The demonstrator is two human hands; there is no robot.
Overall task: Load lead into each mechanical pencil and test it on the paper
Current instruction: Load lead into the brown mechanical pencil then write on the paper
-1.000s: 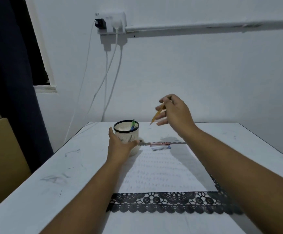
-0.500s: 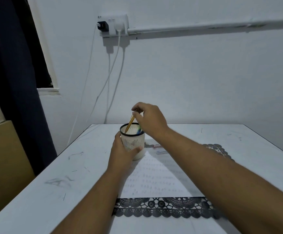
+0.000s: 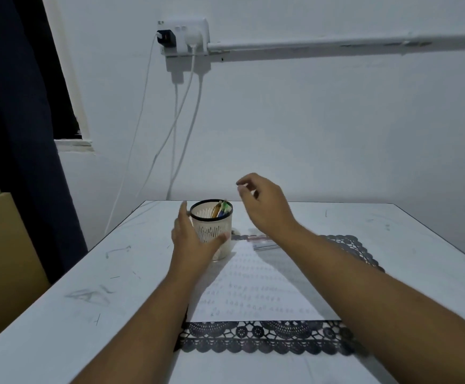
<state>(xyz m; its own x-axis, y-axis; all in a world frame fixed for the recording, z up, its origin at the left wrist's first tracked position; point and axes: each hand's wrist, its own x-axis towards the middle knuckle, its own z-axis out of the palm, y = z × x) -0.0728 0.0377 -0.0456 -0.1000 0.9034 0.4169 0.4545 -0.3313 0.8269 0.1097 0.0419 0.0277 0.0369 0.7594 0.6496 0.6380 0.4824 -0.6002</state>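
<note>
Cup (image 3: 212, 230) gripped by left hand (image 3: 191, 241); right hand (image 3: 264, 202) loosely curled, empty (above pencils (image 3: 220, 209)). Risk: cup tipped if rim is knocked.

White wall (image 3: 322, 128) with socket (image 3: 183, 34), hanging cables (image 3: 181, 128) and conduit (image 3: 336, 47); dark curtain (image 3: 18, 134) at left; brown cabinet (image 3: 1, 261); scuffed white tabletop (image 3: 87, 309).

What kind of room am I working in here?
Likely a home study corner: a white table against the wall, a wall socket with chargers, a pencil cup and handwritten paper.
</note>
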